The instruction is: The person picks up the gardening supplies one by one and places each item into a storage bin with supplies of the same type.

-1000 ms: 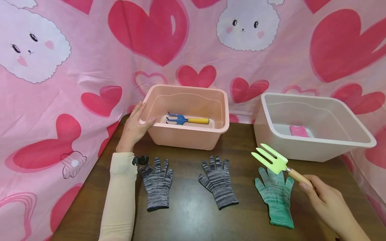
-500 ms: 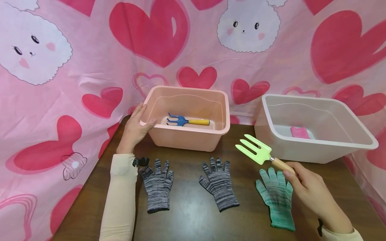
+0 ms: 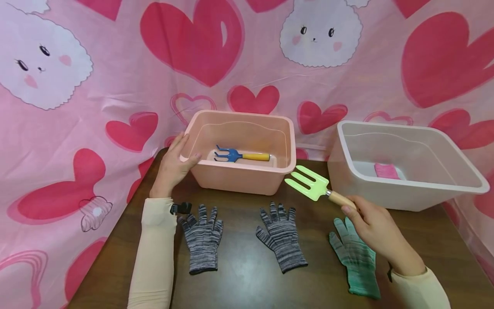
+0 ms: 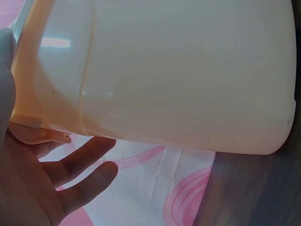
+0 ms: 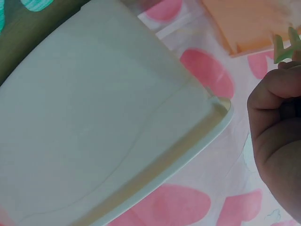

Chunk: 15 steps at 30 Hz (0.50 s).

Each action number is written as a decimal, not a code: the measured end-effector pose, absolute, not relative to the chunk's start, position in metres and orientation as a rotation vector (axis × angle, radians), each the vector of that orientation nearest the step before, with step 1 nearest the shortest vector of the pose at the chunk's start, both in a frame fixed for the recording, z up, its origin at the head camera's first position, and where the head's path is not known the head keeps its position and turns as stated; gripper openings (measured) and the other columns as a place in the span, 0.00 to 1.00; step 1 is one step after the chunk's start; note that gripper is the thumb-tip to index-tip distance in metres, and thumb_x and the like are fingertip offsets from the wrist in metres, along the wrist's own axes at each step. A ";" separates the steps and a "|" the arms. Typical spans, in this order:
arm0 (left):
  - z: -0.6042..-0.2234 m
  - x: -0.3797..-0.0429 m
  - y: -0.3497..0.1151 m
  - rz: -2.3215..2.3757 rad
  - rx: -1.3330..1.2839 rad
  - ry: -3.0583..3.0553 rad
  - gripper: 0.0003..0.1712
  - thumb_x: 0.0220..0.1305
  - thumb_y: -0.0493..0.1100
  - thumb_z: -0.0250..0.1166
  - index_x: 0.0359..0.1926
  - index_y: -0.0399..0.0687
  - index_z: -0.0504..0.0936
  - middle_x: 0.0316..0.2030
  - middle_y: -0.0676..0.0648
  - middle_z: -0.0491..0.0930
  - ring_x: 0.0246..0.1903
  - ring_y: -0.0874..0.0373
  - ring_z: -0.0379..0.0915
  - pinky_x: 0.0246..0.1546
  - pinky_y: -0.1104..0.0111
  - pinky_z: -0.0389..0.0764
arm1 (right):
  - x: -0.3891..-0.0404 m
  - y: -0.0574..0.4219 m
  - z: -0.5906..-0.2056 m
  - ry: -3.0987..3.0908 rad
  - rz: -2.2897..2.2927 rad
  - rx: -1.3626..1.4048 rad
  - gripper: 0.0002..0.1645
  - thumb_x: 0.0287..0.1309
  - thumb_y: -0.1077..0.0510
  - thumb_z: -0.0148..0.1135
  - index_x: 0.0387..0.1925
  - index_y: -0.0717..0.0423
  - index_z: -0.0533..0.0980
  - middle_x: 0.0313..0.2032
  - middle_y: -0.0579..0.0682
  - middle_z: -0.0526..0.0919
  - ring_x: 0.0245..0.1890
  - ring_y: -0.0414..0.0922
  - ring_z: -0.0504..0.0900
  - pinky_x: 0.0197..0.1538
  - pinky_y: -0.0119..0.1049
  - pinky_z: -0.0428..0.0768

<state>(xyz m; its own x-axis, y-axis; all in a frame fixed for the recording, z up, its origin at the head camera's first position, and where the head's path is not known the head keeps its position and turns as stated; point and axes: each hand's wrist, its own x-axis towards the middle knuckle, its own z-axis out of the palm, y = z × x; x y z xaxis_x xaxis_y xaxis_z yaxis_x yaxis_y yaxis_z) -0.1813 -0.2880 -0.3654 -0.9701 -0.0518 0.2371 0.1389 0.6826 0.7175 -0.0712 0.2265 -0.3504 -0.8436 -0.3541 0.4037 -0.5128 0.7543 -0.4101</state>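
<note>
My right hand (image 3: pixel 376 225) grips the wooden handle of a garden fork (image 3: pixel 310 184). Its light green tines point left, close to the front right corner of the peach plastic tub (image 3: pixel 237 178). Around that tub's left front corner, my left hand (image 3: pixel 171 167) holds the rim, thumb on the front edge. In the left wrist view some fingers (image 4: pixel 89 186) lie along the outside of the wall. Inside the tub lies a blue hand cultivator (image 3: pixel 231 155) with a yellow handle. The right wrist view shows my curled fingers (image 5: pixel 273 94) and part of the tines.
A whitish tub (image 3: pixel 390 195) with a pink folded item (image 3: pixel 387 171) inside stands at the right. Two grey striped gloves, the left one (image 3: pixel 202 240) and the middle one (image 3: pixel 283 238), lie on the brown table (image 3: pixel 239 283). A green glove (image 3: pixel 356 262) lies partly under my right hand.
My right hand has carried the garden fork leftward and slightly up, from over the green glove to near the peach tub's corner. My left hand has stayed on the tub.
</note>
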 end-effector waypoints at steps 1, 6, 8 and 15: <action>-0.365 -0.181 -0.288 -1.161 -0.070 -2.656 0.51 0.63 0.67 0.65 0.79 0.51 0.58 0.79 0.49 0.50 0.75 0.44 0.47 0.71 0.42 0.53 | -0.072 0.225 -0.351 -2.652 0.743 0.679 0.06 0.67 0.62 0.64 0.44 0.53 0.77 0.22 0.36 0.67 0.20 0.34 0.65 0.23 0.33 0.66; -0.365 -0.182 -0.288 -1.158 -0.063 -2.660 0.53 0.61 0.69 0.64 0.79 0.51 0.58 0.79 0.49 0.51 0.75 0.44 0.47 0.71 0.41 0.53 | -0.078 0.221 -0.350 -2.664 0.704 0.696 0.07 0.66 0.62 0.65 0.43 0.52 0.77 0.21 0.35 0.67 0.21 0.35 0.66 0.24 0.34 0.67; -0.366 -0.182 -0.289 -1.154 -0.064 -2.662 0.53 0.62 0.69 0.64 0.79 0.51 0.58 0.79 0.49 0.50 0.75 0.44 0.47 0.71 0.41 0.53 | -0.079 0.220 -0.349 -2.672 0.688 0.702 0.08 0.65 0.61 0.66 0.44 0.53 0.78 0.22 0.35 0.67 0.22 0.36 0.67 0.25 0.35 0.67; -0.366 -0.182 -0.289 -1.152 -0.078 -2.658 0.49 0.64 0.61 0.66 0.79 0.50 0.58 0.79 0.49 0.50 0.75 0.43 0.47 0.70 0.41 0.53 | -0.084 0.217 -0.343 -2.723 0.652 0.700 0.08 0.67 0.58 0.65 0.46 0.53 0.78 0.21 0.35 0.65 0.22 0.37 0.67 0.25 0.36 0.66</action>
<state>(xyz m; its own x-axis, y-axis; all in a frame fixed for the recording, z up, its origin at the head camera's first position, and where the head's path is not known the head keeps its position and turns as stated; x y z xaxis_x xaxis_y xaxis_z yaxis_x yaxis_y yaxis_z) -0.1825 -0.2887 -0.3658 -0.9690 -0.0473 0.2425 0.1446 0.6873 0.7119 -0.0843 0.2169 -0.3425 -0.8518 -0.3933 0.3461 -0.5074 0.7838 -0.3581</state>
